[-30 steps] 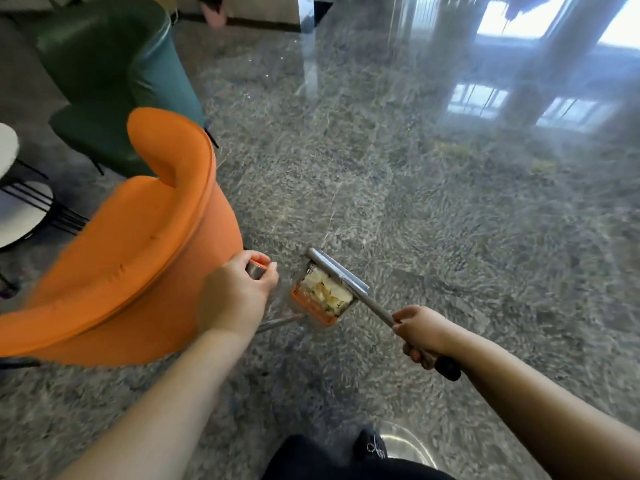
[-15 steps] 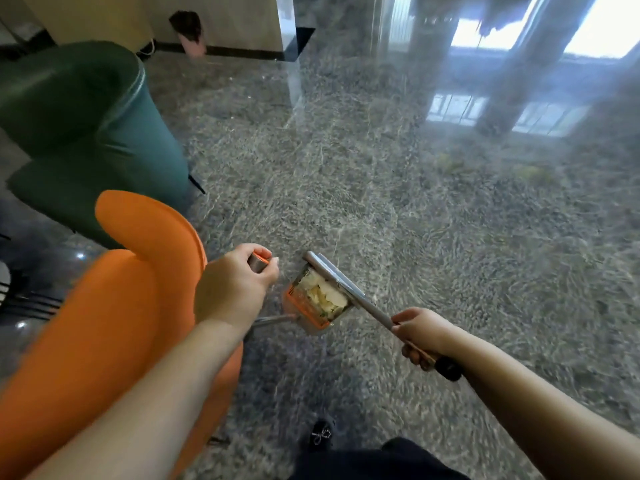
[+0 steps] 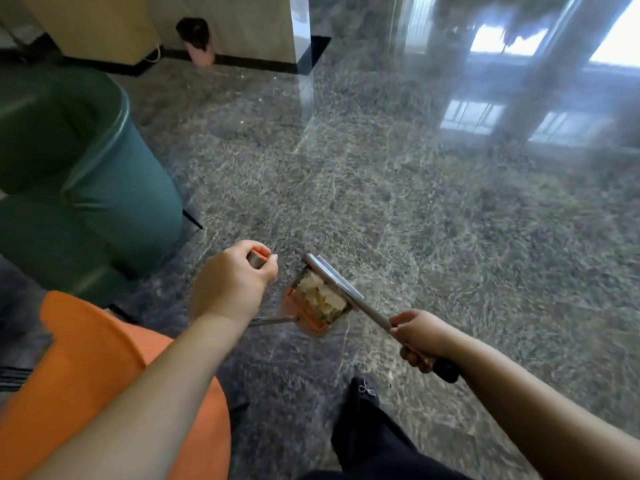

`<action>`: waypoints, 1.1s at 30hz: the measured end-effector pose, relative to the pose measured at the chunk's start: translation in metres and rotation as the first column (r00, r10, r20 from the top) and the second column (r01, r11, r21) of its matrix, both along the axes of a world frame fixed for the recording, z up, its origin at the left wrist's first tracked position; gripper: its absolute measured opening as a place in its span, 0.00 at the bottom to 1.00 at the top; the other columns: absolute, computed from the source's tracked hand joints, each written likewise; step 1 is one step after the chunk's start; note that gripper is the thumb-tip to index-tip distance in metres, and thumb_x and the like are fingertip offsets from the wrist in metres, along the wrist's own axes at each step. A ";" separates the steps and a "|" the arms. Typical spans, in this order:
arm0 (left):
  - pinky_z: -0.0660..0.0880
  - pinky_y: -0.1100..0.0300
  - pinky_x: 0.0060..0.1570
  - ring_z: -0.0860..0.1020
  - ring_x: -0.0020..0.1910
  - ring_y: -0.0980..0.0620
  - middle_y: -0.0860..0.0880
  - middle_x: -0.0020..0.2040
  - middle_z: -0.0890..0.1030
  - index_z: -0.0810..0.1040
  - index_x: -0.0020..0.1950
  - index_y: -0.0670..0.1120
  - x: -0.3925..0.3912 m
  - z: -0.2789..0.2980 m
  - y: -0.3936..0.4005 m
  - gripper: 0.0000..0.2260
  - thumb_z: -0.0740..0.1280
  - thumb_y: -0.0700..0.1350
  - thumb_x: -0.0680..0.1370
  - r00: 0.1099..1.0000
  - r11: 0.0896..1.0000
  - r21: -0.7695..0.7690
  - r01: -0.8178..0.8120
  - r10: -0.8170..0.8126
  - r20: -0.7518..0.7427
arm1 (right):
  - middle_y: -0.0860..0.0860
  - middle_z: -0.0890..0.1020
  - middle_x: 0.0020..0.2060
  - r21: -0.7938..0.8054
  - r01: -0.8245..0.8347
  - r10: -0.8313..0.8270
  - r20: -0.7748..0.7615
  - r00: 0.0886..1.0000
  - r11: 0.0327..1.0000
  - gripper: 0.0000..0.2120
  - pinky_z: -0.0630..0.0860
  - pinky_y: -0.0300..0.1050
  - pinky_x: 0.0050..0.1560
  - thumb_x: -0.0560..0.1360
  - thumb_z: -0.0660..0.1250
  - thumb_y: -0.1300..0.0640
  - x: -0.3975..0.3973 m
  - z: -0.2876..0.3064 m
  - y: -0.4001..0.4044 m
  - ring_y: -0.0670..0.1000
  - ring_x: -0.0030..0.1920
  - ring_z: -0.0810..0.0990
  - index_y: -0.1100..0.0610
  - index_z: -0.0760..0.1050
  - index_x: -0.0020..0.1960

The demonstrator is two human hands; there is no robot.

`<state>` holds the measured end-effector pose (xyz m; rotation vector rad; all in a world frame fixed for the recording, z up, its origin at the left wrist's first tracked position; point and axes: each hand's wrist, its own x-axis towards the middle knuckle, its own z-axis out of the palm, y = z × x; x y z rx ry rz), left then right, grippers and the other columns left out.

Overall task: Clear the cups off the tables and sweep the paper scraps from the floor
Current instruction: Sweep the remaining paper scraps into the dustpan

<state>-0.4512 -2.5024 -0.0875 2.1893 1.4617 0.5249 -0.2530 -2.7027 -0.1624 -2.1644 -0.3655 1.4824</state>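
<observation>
My left hand (image 3: 231, 285) is closed around the orange-capped top of a metal handle (image 3: 258, 258) that runs down to an orange dustpan (image 3: 304, 308). The dustpan hangs above the floor and holds white paper scraps (image 3: 322, 294). My right hand (image 3: 417, 336) grips a silver pole with a black end (image 3: 446, 370); this broom handle (image 3: 341, 289) crosses over the dustpan's right side. The broom's head is hidden. No cups are in view.
An orange armchair (image 3: 90, 368) is close at the lower left and a green armchair (image 3: 86, 188) stands behind it. A beige pillar (image 3: 242, 26) with a dark base and a small pink object (image 3: 199, 50) are far back. My dark trouser leg and shoe (image 3: 367, 410) step on glossy grey marble floor (image 3: 415, 220).
The view has moved forward past the orange armchair, which slid to the lower left. The green armchair and pillar came closer. Both hands keep the same grips.
</observation>
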 end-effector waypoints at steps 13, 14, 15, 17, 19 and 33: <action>0.79 0.52 0.40 0.80 0.40 0.46 0.52 0.38 0.83 0.80 0.41 0.56 0.119 0.013 0.245 0.05 0.72 0.56 0.72 0.986 0.985 -0.070 -0.159 0.162 0.031 | 0.53 0.72 0.20 -0.022 -0.148 0.147 -0.031 0.989 0.989 0.11 0.64 0.36 0.23 0.78 0.58 0.62 0.148 0.015 0.268 0.50 0.19 0.68 0.60 0.72 0.58; 0.79 0.51 0.40 0.80 0.40 0.45 0.52 0.38 0.83 0.80 0.41 0.56 0.125 0.011 0.269 0.05 0.72 0.55 0.72 0.987 0.985 -0.070 -0.156 0.159 0.036 | 0.53 0.72 0.21 -0.023 -0.149 0.148 -0.033 0.988 0.989 0.11 0.64 0.35 0.23 0.78 0.57 0.61 0.156 0.013 0.292 0.50 0.19 0.68 0.59 0.72 0.58; 0.79 0.51 0.40 0.80 0.40 0.45 0.51 0.38 0.83 0.79 0.40 0.56 0.132 0.009 0.293 0.05 0.72 0.55 0.72 0.988 0.987 -0.066 -0.148 0.151 0.039 | 0.54 0.72 0.22 -0.023 -0.152 0.151 -0.030 0.988 0.988 0.11 0.65 0.35 0.23 0.78 0.57 0.61 0.162 0.012 0.316 0.50 0.19 0.68 0.59 0.73 0.59; 0.79 0.52 0.40 0.80 0.40 0.45 0.51 0.38 0.83 0.79 0.40 0.57 0.148 0.007 0.344 0.05 0.72 0.55 0.71 0.990 0.990 -0.049 -0.136 0.138 0.035 | 0.56 0.72 0.24 -0.010 -0.164 0.164 -0.023 0.986 0.986 0.12 0.65 0.35 0.22 0.78 0.57 0.62 0.176 0.009 0.366 0.51 0.21 0.68 0.60 0.73 0.59; 0.78 0.54 0.39 0.80 0.39 0.45 0.52 0.37 0.83 0.78 0.39 0.58 0.162 0.006 0.393 0.05 0.72 0.56 0.71 0.991 0.991 -0.024 -0.132 0.132 0.001 | 0.56 0.71 0.25 0.000 -0.144 0.144 -0.020 0.989 0.990 0.11 0.64 0.35 0.22 0.78 0.57 0.62 0.188 0.010 0.412 0.51 0.20 0.68 0.60 0.73 0.58; 0.74 0.58 0.37 0.78 0.38 0.47 0.54 0.36 0.80 0.76 0.37 0.59 0.283 0.017 0.689 0.07 0.72 0.57 0.70 0.982 0.982 0.031 -0.185 0.186 -0.024 | 0.57 0.70 0.26 0.048 -0.154 0.155 -0.029 0.987 0.987 0.13 0.63 0.34 0.23 0.78 0.57 0.64 0.313 0.016 0.713 0.50 0.20 0.67 0.63 0.72 0.61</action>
